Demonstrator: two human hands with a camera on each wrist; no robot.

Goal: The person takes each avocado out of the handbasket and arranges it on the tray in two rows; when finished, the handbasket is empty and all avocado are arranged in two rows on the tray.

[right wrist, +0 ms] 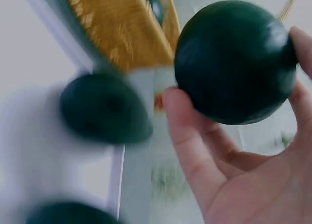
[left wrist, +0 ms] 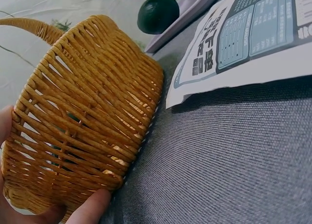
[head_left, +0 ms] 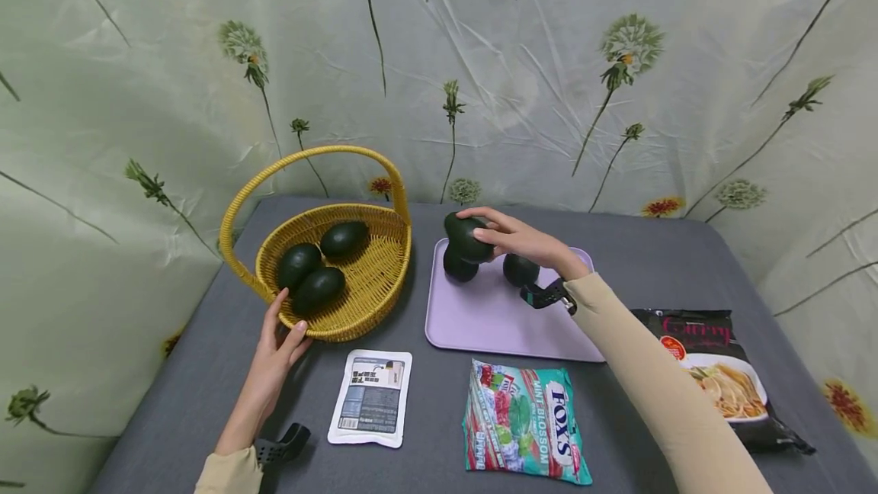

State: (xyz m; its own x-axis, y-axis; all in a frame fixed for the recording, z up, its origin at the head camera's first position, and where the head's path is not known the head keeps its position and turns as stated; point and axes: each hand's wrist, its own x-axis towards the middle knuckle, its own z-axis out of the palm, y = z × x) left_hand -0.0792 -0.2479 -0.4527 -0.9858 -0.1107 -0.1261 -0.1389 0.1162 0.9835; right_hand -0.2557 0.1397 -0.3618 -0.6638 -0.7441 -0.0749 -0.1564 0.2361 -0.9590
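Observation:
My right hand [head_left: 528, 241] grips a dark green avocado [head_left: 469, 238] above the lilac tray [head_left: 490, 322]. In the right wrist view, thumb and fingers wrap the sides of that avocado [right wrist: 234, 63]. Two more avocados lie on the tray, one [head_left: 459, 267] under the held one and another [head_left: 519, 270] beneath my right wrist. A yellow woven basket [head_left: 373, 292] with a tall handle stands to the left, three avocados [head_left: 318, 290] inside. My left hand [head_left: 270, 360] holds the basket's near left side; the left wrist view shows its fingers against the weave [left wrist: 92, 107].
A white printed pouch [head_left: 370, 398] lies in front of the basket. Nearer the front is a Fox's candy bag [head_left: 524, 424]. At the right, a black curry noodle packet [head_left: 720, 372] lies partly behind my right forearm. A flower-print curtain [head_left: 507, 97] hangs behind the grey table.

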